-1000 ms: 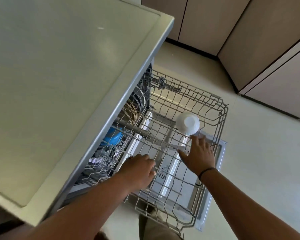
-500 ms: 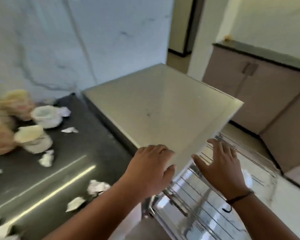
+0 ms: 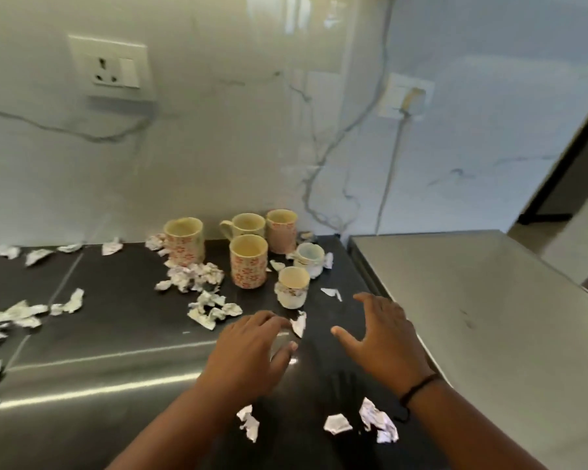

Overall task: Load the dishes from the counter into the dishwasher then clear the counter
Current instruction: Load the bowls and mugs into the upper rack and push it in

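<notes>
Hands: both hover low over the dark polished stone counter (image 3: 116,300), empty; neither touches a dish.
Left hand (image 3: 252,347): fingers loosely bent, palm down, holding nothing, just short of a small paper scrap (image 3: 299,323).
Right hand (image 3: 384,334): fingers spread wide, thumb out, holding nothing, near the counter's right edge.
Far-left litter: crumpled white paper scraps (image 3: 17,313) lie scattered along the counter's left part and front edge.
Left mug: a tall cream mug with red flower print (image 3: 184,240) stands upright near the wall, paper wads (image 3: 194,276) at its foot.
Middle mugs: a second flowered mug (image 3: 248,261) stands in front; a plain cream mug with a handle (image 3: 245,225) and a third flowered mug (image 3: 281,230) stand behind it by the wall.
Small cups: a short white cup with a floral band (image 3: 292,287) stands nearest the hands; a clear-looking small cup (image 3: 308,256) sits behind it.
Near litter: more paper wads (image 3: 377,424) lie by the right wrist.
Right: the grey matte dishwasher top (image 3: 472,317) adjoins the counter; its racks are out of view.
Done: cannot be judged, since the racks are hidden.
Left: six cups remain to be loaded, then all the paper to clear.
Likely next: the short floral cup, being nearest both hands.
</notes>
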### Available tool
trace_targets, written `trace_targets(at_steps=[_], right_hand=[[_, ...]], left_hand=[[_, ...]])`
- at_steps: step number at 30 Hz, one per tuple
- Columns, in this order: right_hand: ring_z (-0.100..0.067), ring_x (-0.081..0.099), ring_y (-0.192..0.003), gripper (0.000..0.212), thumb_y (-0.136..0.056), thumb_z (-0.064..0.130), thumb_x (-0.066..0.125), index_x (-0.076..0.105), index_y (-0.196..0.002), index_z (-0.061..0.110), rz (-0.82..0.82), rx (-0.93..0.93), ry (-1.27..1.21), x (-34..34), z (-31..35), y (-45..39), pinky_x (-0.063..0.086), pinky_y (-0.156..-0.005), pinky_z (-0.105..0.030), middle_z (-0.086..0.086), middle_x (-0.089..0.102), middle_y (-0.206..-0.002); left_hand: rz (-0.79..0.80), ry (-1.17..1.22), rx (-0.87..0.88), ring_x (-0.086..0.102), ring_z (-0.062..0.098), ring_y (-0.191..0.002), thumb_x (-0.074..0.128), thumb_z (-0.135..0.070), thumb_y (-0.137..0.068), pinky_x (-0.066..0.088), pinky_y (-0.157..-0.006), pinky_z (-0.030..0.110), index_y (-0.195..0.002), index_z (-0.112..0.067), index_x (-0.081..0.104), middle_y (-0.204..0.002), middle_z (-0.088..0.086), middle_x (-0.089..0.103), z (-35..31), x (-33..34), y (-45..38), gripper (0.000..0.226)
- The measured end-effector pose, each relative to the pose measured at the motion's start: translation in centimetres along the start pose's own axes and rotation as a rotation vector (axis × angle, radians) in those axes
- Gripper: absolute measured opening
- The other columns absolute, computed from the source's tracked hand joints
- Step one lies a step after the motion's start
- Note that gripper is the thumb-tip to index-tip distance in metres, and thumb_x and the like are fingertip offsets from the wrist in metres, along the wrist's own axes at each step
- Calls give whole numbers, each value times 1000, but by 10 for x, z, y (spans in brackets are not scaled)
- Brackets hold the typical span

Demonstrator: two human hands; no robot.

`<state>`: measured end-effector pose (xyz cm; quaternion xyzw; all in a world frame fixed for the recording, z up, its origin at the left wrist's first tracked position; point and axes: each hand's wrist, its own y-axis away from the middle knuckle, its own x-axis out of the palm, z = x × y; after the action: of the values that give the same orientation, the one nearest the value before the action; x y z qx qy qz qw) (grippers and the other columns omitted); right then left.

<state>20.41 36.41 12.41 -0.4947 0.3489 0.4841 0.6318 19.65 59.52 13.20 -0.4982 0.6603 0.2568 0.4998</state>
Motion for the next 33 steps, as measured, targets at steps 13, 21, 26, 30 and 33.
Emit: trace_targets(at_steps=[13,21,26,30,33], right_hand=[[-23,48,-120,88,-67,61,69,31,-136,22,265,100,-375,89,43,-104,46,-96,-39,-3,48,-134],[-21,55,-111,81,-69,49,76,30,-132,29,184,197,-598,116,52,-115,47,-91,-35,1,54,-125],[-11,56,-99,75,-64,40,85,33,-118,29,158,142,-761,87,49,-102,49,-83,-29,9,52,-112],[-8,59,-98,70,-65,27,87,40,-115,27,158,165,-960,45,36,-73,52,-83,-26,10,55,-108],[-9,64,-96,66,-65,17,88,47,-116,23,87,209,-1111,16,20,-38,55,-79,-25,2,60,-109]], left_hand=[[131,-77,-280,45,7,-121,29,-62,-87,38,-96,27,-133,-33,47,-134,-15,46,60,35,-19,57],[146,-69,-330,14,18,-146,7,-73,-72,10,-116,29,-148,-29,28,-159,-3,18,68,60,-13,90],[218,-99,-339,-20,12,-142,-9,-84,-66,-16,-111,30,-152,-30,3,-160,-4,-9,68,70,-7,102],[199,-110,-339,-7,19,-147,6,-77,-78,-6,-117,38,-152,-30,9,-161,-2,-2,63,65,-11,88],[157,-73,-256,-6,20,-148,27,-66,-92,-2,-118,43,-152,-33,11,-161,-3,-1,40,63,-24,71]])
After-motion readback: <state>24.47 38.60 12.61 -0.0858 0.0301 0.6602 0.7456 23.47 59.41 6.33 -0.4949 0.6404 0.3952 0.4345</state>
